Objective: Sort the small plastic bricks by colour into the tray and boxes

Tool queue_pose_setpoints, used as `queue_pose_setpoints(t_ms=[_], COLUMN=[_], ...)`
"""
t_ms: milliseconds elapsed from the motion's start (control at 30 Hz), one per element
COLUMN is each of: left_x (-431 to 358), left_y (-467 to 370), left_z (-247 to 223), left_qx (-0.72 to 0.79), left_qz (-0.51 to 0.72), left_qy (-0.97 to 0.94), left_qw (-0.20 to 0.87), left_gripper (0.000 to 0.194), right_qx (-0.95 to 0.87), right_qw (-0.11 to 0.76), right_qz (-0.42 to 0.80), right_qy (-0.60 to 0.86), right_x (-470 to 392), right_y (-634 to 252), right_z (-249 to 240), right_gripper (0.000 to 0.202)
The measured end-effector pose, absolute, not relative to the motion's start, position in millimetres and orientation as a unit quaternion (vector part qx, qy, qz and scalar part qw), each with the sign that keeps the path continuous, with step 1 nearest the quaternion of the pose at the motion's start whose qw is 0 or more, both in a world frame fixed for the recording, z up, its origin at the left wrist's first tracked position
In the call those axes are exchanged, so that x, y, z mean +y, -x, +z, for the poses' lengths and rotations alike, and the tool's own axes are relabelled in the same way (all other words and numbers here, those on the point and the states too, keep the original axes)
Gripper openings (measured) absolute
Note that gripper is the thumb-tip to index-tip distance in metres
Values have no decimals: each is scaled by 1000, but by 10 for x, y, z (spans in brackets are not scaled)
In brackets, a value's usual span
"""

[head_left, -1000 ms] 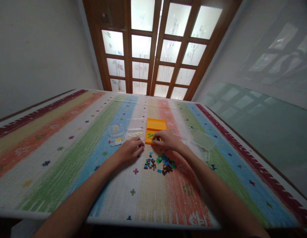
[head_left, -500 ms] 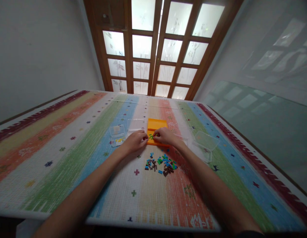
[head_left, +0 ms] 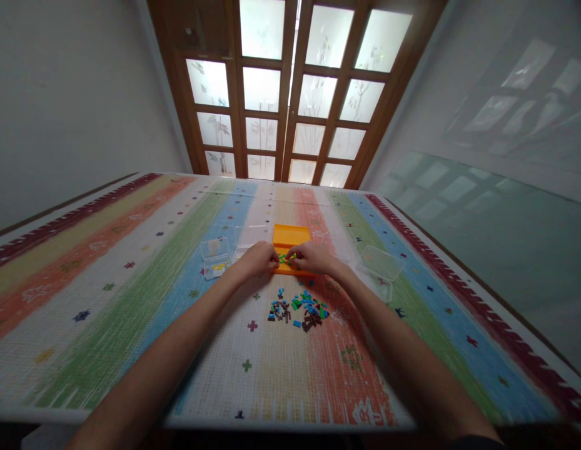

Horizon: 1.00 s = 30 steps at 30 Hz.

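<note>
An orange case (head_left: 291, 235) lies open on the table, its lid half at the back and small green pieces (head_left: 284, 258) in its front half. My left hand (head_left: 263, 257) is at the left side of the front half, fingers bent together. Opposite it, my right hand (head_left: 308, 257) reaches over the right side, its fingertips pinched down among the green pieces. What either hand holds, if anything, is too small to make out. Nearer to me lies a loose pile of small blue, green and brown pieces (head_left: 313, 309), with several brown and blue ones (head_left: 279, 310) to its left.
A clear plastic box (head_left: 216, 267) with yellow pieces stands open left of my left hand. Another clear box (head_left: 380, 262) lies open at the right. More clear plastic (head_left: 250, 236) is behind my left hand. The striped tablecloth (head_left: 144, 275) covers the table.
The whole view has shifted a little, with the table contents now further left. Both hands remain at the orange case; my left fingers now reach slightly further over its front half.
</note>
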<state>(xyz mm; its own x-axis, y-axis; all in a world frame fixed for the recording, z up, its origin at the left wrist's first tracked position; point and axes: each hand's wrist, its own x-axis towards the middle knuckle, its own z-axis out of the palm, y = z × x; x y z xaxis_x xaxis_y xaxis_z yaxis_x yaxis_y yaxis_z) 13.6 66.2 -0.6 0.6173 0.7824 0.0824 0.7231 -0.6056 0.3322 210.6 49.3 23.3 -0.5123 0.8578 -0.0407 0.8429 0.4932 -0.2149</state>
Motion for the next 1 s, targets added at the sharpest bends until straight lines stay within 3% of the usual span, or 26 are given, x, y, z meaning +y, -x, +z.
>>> queue_pose_setpoints(t_ms=[267,533,833,1000], left_x=[670,471,-132,-267], left_y=[-157,-88,-55,-124], left_z=[-7,122,41,-62], left_qx=[412,396,299,283], left_qz=[112,170,169,158], left_qy=[-896,-897,-917,-928], left_qw=[126,103,201,183], left_gripper=[21,18,15,16], right_qx=[-865,-884,-897,-890], right_qw=[77,59,27,72], right_qz=[161,272,242,206], right_qy=[469,375,369,401], right_x=[283,-148,-258,-115], right_y=[-2277,-2351,-2343,-2428], right_z=[302,191,160,224], right_gripper=[26,20,19,23])
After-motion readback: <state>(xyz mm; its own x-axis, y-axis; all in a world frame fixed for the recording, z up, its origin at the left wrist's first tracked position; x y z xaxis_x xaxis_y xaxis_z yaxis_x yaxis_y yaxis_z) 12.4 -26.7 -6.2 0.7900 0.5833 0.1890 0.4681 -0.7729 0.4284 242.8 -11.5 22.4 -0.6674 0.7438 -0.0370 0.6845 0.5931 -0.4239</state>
